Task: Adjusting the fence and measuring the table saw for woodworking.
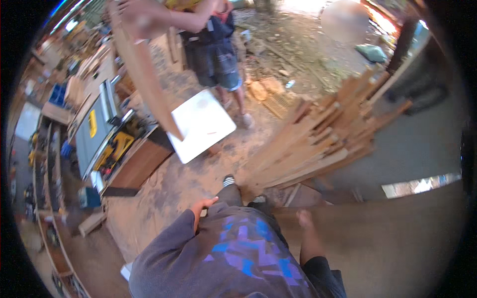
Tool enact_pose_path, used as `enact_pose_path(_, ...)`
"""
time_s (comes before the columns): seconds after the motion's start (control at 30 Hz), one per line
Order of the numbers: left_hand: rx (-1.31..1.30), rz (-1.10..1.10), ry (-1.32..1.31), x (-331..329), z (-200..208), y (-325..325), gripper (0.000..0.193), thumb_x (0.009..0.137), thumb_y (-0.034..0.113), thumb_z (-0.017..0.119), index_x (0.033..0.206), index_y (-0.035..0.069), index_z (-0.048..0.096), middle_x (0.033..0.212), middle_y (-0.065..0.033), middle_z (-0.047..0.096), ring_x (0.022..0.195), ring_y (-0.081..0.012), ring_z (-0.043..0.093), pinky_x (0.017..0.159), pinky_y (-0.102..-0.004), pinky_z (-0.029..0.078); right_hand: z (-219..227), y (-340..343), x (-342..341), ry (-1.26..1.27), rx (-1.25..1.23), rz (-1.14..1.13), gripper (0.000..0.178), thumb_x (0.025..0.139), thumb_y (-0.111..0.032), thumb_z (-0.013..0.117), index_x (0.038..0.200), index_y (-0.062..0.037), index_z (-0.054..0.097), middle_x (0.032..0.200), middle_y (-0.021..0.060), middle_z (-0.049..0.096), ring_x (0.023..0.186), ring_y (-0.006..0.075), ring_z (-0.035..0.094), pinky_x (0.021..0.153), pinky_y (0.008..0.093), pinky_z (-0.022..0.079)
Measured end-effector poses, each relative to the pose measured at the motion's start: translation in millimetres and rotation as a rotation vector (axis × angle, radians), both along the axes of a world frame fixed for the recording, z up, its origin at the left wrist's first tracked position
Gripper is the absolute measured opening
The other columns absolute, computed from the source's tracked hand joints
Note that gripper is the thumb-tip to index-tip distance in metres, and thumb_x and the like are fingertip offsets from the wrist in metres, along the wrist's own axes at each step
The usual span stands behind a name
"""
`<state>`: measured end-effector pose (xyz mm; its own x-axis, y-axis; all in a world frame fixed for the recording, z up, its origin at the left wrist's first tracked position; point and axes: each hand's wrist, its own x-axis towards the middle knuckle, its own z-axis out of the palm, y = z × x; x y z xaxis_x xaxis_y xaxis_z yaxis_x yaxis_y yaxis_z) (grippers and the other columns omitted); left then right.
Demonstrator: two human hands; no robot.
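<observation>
Long, thin brown wooden strips (320, 149) form an untidy bundle ahead of my right hand (304, 219), which shows against a flat brown surface (387, 243), its fingers too blurred for me to tell whether they are spread or closed. My left hand (202, 205) is near the front of my dark grey printed shirt (171, 253), one digit extended, though I cannot tell whether it holds anything. Farther ahead, a long brown wooden plank (149, 84) overlaps a square white panel (206, 121) in view.
</observation>
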<state>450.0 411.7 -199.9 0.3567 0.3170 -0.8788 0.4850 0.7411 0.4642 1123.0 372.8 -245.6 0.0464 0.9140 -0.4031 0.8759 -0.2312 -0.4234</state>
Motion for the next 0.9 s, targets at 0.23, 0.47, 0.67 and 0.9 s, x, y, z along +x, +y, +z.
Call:
enact_pose_path(0.23,-0.042,0.070,0.522,-53.7,66.5,-89.3,0.084,0.096,0.075,0.039,0.137,0.006,0.063,0.148,-0.0200,0.055,0.138,-0.0349,0.050,0.112,-0.0455,0.041,64.8,-0.5,-177.1,0.330,-0.375,-0.175,0.024,0.096,-0.019,0.057,0.109,-0.0038,0.070,0.096,0.0092,0.069,0.082,0.0256,0.065,0.067,0.0414,0.052)
enact_pose_path(0.47,0.472,-0.243,0.472,-85.0,104.2,-41.5,0.051,0.092,0.040,0.067,0.130,0.005,0.066,0.116,-0.0118,0.073,0.096,-0.0271,0.068,0.087,-0.0411,0.054,174.3,106.6,-268.9,0.537,-0.398,-0.198,0.016,0.095,-0.012,0.057,0.102,-0.0084,0.071,0.077,0.0033,0.063,0.058,0.0170,0.059,0.045,0.0331,0.047)
enact_pose_path(0.67,0.714,0.566,0.028,-89.6,158.3,-15.8,0.052,0.098,0.046,0.062,0.127,0.003,0.066,0.115,-0.0137,0.073,0.105,-0.0223,0.067,0.093,-0.0375,0.052,189.4,174.0,-334.7,0.502,-0.297,-0.169,0.014,0.093,-0.012,0.061,0.101,-0.0067,0.071,0.075,0.0014,0.062,0.056,0.0138,0.055,0.044,0.0303,0.044)
enact_pose_path(0.9,0.534,0.424,0.494,-223.1,53.7,-172.5,0.053,0.093,0.047,0.055,0.122,0.005,0.072,0.132,-0.0221,0.066,0.126,-0.0375,0.059,0.105,-0.0470,0.046,241.5,244.3,-437.2,0.682,0.369,0.054,0.018,0.096,-0.017,0.068,0.109,-0.0043,0.074,0.078,-0.0012,0.065,0.066,0.0077,0.058,0.051,0.0251,0.045)
